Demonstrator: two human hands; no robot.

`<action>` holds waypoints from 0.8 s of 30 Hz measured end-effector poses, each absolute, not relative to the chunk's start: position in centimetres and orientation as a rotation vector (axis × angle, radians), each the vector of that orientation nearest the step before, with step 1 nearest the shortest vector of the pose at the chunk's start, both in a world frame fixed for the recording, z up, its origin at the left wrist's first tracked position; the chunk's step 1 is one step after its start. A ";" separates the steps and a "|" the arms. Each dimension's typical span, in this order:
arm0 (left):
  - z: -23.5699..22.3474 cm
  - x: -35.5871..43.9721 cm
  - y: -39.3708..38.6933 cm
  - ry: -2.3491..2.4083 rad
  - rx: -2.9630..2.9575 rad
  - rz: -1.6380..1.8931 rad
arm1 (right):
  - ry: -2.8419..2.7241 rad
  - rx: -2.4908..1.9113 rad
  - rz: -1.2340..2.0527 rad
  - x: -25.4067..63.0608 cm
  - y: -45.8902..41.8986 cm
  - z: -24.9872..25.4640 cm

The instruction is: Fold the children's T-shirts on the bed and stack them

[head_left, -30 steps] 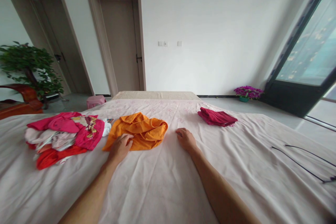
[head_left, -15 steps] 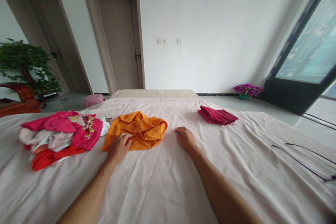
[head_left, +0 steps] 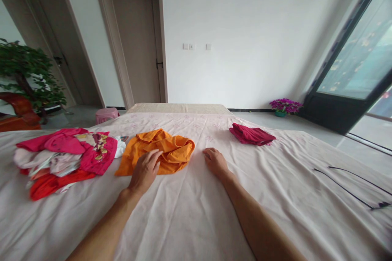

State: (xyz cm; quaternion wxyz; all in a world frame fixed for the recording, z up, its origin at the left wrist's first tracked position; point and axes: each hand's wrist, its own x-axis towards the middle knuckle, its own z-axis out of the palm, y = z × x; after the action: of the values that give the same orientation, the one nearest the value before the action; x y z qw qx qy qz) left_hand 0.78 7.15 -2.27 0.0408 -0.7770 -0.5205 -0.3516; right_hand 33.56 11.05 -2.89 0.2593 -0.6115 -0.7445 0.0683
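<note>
My left hand [head_left: 148, 168] is over the near left part of a crumpled orange garment [head_left: 165, 150], its fingers loosely bent and apart, gripping nothing. Whether the fingertips touch the cloth is hard to make out. My right hand [head_left: 215, 162] rests on the pale sheet [head_left: 186, 212], just right of the orange garment, with relaxed, slightly curled fingers and nothing in them. Farther right lies a folded dark red garment [head_left: 251, 134]. To the left is a heap of pink, white and red clothes [head_left: 67, 159], one piece with a printed pattern.
Black-armed glasses [head_left: 364, 195] lie on the sheet at the right edge. Beyond the bed-like surface are a pink stool [head_left: 106, 115], a leafy plant [head_left: 23, 69], purple flowers [head_left: 286, 107] in a green pot, a wooden door [head_left: 134, 45] and a dark-framed glass door [head_left: 352, 77].
My left hand has shifted right and slightly up over the orange garment. My right hand has barely moved. The whole view has turned slightly to the right.
</note>
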 end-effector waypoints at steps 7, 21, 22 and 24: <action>-2.6 4.2 7.4 -1.661 -2.547 -1.001 | -2.005 -1.602 0.133 32.6 10.3 -1.8; -2.1 3.9 6.7 -1.587 -2.508 -1.068 | -2.457 -1.422 -0.008 17.9 14.6 5.2; -2.1 3.8 6.7 -1.571 -2.485 -1.106 | -2.480 -1.451 0.030 17.4 14.9 5.1; -2.1 3.4 6.7 -1.542 -2.398 -1.223 | -2.359 -1.516 0.114 17.6 15.7 5.3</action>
State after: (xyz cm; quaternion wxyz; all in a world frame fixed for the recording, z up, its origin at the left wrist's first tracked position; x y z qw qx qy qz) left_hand 3.37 6.68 -2.08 0.0198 -0.7728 -0.4969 -0.3942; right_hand 17.64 15.71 5.27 0.1669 -0.5327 -0.8287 0.0399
